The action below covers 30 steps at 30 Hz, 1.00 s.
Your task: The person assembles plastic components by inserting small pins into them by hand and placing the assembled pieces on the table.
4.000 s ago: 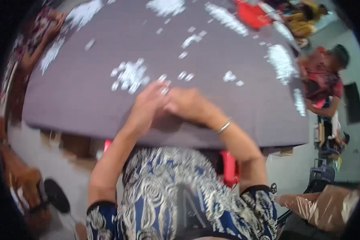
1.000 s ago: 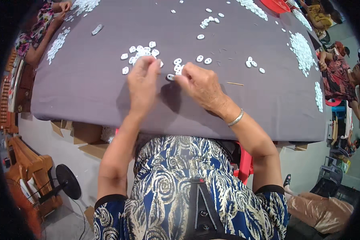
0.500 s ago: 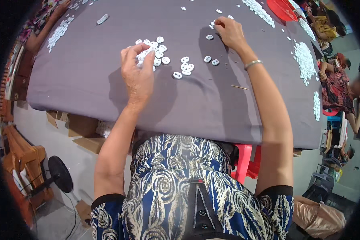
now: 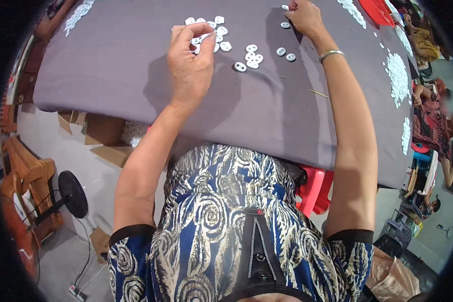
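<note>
My left hand [image 4: 189, 65] hovers over a cluster of small white ring-shaped pieces [image 4: 209, 27] on the grey-purple cloth, its fingers curled and a white piece showing between thumb and forefinger. My right hand [image 4: 303, 17], with a metal bangle [image 4: 331, 53] on the wrist, is stretched far forward. Its fingertips rest at a few loose white pieces [image 4: 285, 24] near the top edge of the view, and whether they grip one is hidden. Between the hands lies a small group of white pieces [image 4: 249, 55].
The cloth-covered table [image 4: 267, 116] carries piles of white pieces at the right [image 4: 397, 75] and far left [image 4: 78, 12], and a red tray [image 4: 380, 10]. Another person [image 4: 438, 121] sits at the right. Below are cardboard boxes [image 4: 103, 133], a red stool [image 4: 314, 189] and a floor fan [image 4: 70, 194].
Earlier both hands worked together near the table's front. My right hand has since reached far forward to loose pieces, while my left hand stays over the cluster.
</note>
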Motion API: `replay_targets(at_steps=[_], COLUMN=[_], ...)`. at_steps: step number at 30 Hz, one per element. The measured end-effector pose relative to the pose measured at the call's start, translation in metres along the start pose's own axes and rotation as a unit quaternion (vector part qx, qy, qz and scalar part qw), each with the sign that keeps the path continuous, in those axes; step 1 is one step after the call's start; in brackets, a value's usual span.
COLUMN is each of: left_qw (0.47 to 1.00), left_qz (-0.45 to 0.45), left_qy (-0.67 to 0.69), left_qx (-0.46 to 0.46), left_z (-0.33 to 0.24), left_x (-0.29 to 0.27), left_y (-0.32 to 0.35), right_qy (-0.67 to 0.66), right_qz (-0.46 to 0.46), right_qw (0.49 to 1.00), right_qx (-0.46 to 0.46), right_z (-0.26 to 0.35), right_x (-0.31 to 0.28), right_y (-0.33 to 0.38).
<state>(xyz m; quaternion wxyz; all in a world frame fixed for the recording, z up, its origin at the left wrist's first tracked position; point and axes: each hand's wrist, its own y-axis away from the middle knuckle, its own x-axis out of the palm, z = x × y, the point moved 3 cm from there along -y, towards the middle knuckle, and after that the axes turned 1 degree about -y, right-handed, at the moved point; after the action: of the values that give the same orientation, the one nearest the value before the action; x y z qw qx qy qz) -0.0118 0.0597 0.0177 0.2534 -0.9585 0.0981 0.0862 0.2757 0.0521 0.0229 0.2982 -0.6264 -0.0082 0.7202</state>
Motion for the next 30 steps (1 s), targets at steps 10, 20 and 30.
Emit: replay_targets(at_steps=[10,20,30], left_qw=[0.942,0.915,0.909], left_qz=[0.231,0.308,0.273], left_qy=[0.208,0.209,0.245], left_qx=[-0.129,-0.155,-0.197], left_z=[-0.010,-0.018,-0.021], left_x=[0.022,0.036,0.033], left_y=[0.025,0.044,0.042], right_qy=[-0.445,-0.544,-0.523], right_qz=[0.202,0.231,0.227], right_qw=[0.873,0.806,0.822], right_qx=[-0.003,0.031,0.005], right_z=[0.062,0.068,0.062], right_x=[-0.055,-0.061,-0.056], right_y=[0.091,0.134,0.147])
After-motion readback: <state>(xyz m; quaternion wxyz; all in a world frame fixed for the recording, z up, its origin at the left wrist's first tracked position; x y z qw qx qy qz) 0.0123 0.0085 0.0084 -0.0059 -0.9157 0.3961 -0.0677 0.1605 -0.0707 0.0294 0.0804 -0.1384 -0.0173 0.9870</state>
